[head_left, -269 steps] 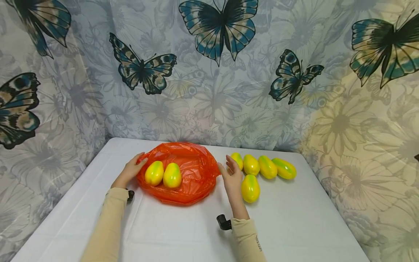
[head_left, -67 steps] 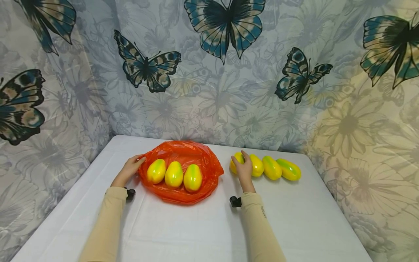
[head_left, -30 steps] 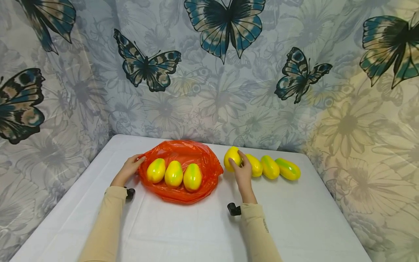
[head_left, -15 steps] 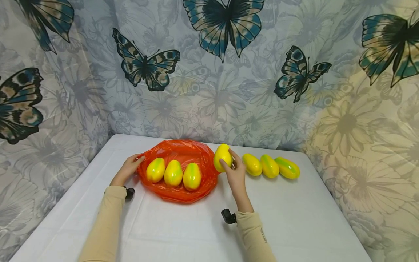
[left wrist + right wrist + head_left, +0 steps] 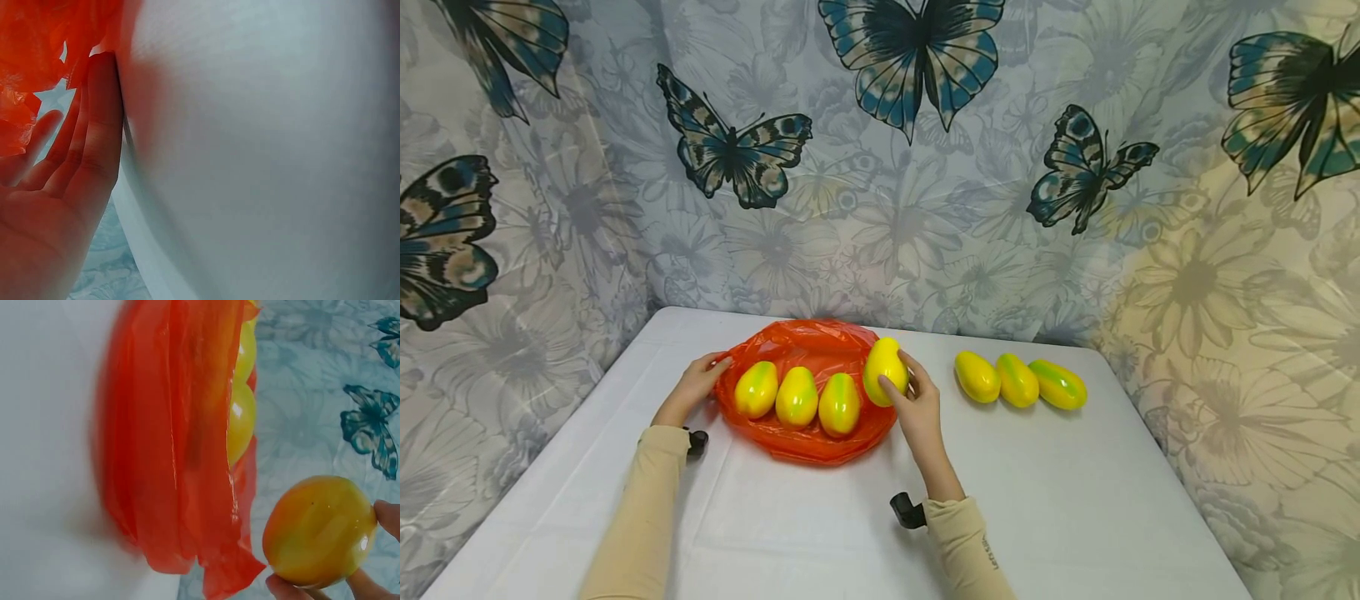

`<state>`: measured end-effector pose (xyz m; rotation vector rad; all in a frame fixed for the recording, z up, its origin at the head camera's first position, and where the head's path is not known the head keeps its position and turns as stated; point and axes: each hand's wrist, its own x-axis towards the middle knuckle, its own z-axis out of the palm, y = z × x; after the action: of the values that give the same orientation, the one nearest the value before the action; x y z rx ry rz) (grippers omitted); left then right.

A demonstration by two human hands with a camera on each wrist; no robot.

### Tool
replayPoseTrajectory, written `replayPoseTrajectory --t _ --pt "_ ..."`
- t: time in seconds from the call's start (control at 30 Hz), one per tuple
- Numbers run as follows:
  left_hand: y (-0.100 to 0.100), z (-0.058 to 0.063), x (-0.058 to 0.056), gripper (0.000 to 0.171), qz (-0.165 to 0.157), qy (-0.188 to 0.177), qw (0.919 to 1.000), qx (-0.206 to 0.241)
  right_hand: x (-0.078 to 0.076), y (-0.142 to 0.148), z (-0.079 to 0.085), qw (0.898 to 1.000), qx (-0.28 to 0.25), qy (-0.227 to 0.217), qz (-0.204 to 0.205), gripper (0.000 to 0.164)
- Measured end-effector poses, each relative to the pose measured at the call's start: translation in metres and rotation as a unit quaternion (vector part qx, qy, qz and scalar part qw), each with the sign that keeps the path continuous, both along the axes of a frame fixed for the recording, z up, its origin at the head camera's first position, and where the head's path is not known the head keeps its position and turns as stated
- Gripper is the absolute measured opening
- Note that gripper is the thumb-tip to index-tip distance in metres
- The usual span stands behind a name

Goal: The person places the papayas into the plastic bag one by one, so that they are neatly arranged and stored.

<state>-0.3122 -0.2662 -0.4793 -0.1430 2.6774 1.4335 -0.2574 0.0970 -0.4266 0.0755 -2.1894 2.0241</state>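
Held by my right hand (image 5: 919, 408) is a glossy yellow papaya (image 5: 883, 372), pinched between thumb and fingers over the right side of an orange-red plastic bag (image 5: 820, 458). Three yellow-green papayas, among them the middle papaya (image 5: 797, 398), sit side by side in the bag's wide mouth. At the bag's left rim is my left hand (image 5: 695, 388); in the left wrist view its long fingers (image 5: 100, 119) are straight against the plastic. The right wrist view has the held papaya (image 5: 320, 531) just beyond the bag's crumpled edge (image 5: 231, 575).
Three more papayas lie in a row at the right, the nearest to the bag being a yellow papaya (image 5: 977, 377). A white cloth (image 5: 805, 533) covers the table. Behind it hangs a butterfly-patterned curtain (image 5: 887, 208).
Over the last two seconds my right hand has picked up the leftmost papaya of the right-hand row and carried it left over the bag. My left hand has stayed at the rim.
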Motion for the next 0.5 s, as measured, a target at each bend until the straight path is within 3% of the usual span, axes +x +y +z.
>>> replayPoseTrajectory --t 0.2,0.5 --pt "0.0 -0.001 0.0 0.065 -0.003 0.005 1.0 0.001 0.022 -0.01 0.024 0.999 0.017 -0.015 0.023 0.055" --pt "0.0 -0.001 -0.001 0.064 -0.002 0.005 1.0 0.003 0.026 -0.016 0.019 0.998 0.045 -0.021 0.048 0.054"
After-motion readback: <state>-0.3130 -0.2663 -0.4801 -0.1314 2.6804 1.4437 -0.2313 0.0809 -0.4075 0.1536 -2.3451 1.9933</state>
